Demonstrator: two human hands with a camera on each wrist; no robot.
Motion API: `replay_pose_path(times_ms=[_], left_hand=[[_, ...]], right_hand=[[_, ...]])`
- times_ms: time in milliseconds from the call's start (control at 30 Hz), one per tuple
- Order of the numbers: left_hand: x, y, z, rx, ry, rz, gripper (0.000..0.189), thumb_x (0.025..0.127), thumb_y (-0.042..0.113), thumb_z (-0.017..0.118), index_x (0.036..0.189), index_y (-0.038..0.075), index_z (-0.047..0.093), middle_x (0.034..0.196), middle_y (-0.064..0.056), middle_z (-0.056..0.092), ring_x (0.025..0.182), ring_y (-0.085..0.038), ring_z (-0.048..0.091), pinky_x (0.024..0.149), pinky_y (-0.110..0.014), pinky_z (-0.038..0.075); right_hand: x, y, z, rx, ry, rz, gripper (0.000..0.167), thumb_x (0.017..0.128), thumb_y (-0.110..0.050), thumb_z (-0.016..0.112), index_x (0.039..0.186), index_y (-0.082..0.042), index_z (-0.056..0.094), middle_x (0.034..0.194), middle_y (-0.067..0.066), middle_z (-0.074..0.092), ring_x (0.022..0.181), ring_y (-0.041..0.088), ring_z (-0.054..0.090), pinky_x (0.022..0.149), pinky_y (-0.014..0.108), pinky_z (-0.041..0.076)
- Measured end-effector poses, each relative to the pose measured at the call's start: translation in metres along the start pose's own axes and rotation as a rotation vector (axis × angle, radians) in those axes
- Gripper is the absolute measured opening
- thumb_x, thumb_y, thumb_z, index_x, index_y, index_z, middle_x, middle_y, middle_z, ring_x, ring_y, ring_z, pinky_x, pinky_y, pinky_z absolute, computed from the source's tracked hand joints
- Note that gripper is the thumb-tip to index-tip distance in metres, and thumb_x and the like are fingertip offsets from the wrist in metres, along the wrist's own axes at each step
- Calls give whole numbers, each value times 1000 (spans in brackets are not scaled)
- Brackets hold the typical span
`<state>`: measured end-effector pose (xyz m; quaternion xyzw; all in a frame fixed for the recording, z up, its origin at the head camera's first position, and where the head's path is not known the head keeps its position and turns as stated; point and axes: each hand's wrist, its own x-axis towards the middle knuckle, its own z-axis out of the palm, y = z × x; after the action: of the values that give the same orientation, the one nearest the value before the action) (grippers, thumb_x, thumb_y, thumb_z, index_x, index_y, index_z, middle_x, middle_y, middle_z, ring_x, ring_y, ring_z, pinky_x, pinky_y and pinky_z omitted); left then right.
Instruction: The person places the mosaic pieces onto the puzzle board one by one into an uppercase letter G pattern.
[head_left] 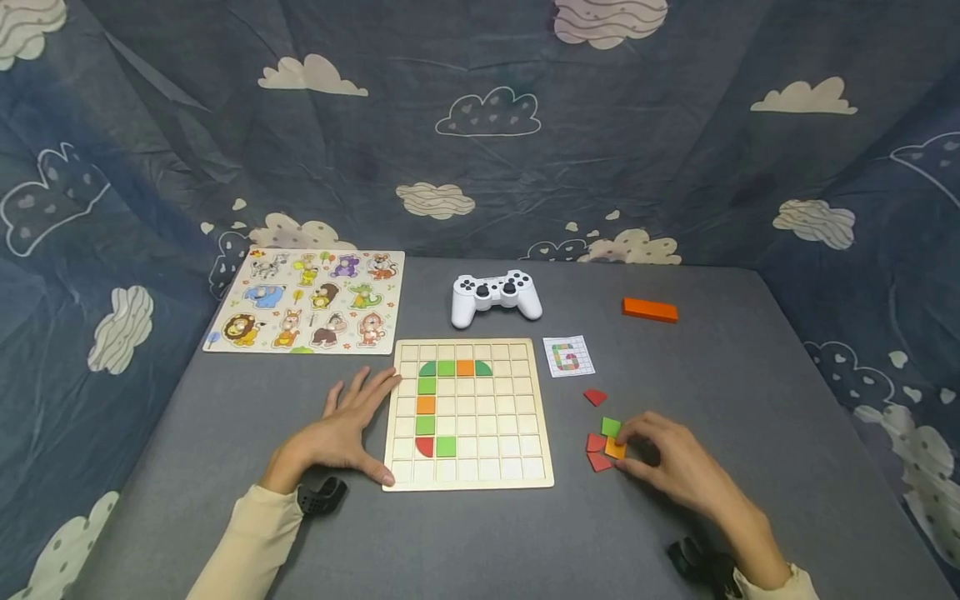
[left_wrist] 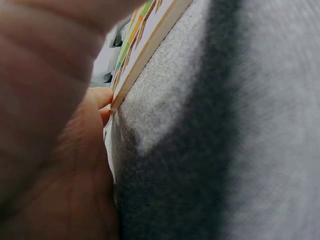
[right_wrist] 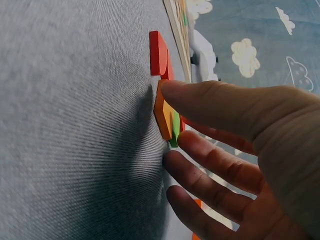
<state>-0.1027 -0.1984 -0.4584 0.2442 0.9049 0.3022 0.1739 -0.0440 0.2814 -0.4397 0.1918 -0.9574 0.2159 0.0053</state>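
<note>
My left hand (head_left: 341, 437), fingers spread, rests along the left edge of the wooden grid board (head_left: 542, 417). In the left wrist view its fingertips touch the board's side (left_wrist: 142, 62). Green, orange and red tiles sit in the board's cells as a left column, a top row and a short bottom row. To the right of the board, my right hand (head_left: 678, 458) pinches an orange square tile (head_left: 614, 448) between thumb and index finger at the table. A green square tile (head_left: 611, 427) and red tiles (head_left: 598, 462) lie close against it. Another red tile (head_left: 595, 397) lies apart, farther back.
A pattern card (head_left: 568, 357) lies beside the board's upper right corner. Behind the board is a white game controller (head_left: 495, 297). An animal puzzle board (head_left: 306, 302) occupies the back left, and an orange block (head_left: 649, 310) the back right. A cloud-patterned cloth (head_left: 495, 175) surrounds the table.
</note>
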Motion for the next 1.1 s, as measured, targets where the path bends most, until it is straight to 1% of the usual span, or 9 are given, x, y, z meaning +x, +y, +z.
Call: replay_pose_path(times_ms=[200,400,500,733,933,1100], left_hand=[[-1,1,-1,-6,-4,-2,144,51,58,94,162,13,14,169,-12,6,153,-46,-6,114,-70,-7],[0,0,-1,0,-1,1,144,51,59,94,162,13,14,169,-11,6,153,-46,-7,114,-70,-7],[-1,-1,0,-3,-1,-1,144,51,59,94,162,13,13,169,-12,6,153,-46,-7,114,-70,-7],[-1,-1,1,-7,-1,4,144,51,58,94,161,12,14,169,-12,7,153,-47,-7,114,-70,-7],[0,0,1,-7,-1,5,144,51,58,94,161,12,14,169,-12,7,153,-47,-6,114,-70,-8],[0,-1,1,-8,0,5,145,51,58,94,161,12,13,169,-12,6,153,-47,-7,114,-71,-7]], right_hand=[[4,2,0,1,15,-9,24,74,-13,88,90,-17,70,90,-8,65,81,8,61,71,31,54],[4,2,1,-19,-6,35,24,74,-17,89,90,-18,70,87,-9,66,80,8,61,71,31,54],[4,1,-1,-26,-16,39,24,75,-16,88,91,-18,70,88,-9,66,80,8,61,71,32,54],[4,1,-2,-24,-11,8,22,75,-12,87,89,-17,71,86,-9,67,78,7,61,70,31,54],[4,-1,-2,-36,9,-17,20,75,-15,86,88,-18,72,85,-10,67,77,6,60,70,30,53],[9,-8,-4,-47,37,-42,20,75,-16,87,89,-18,73,86,-10,68,78,8,62,71,33,53]])
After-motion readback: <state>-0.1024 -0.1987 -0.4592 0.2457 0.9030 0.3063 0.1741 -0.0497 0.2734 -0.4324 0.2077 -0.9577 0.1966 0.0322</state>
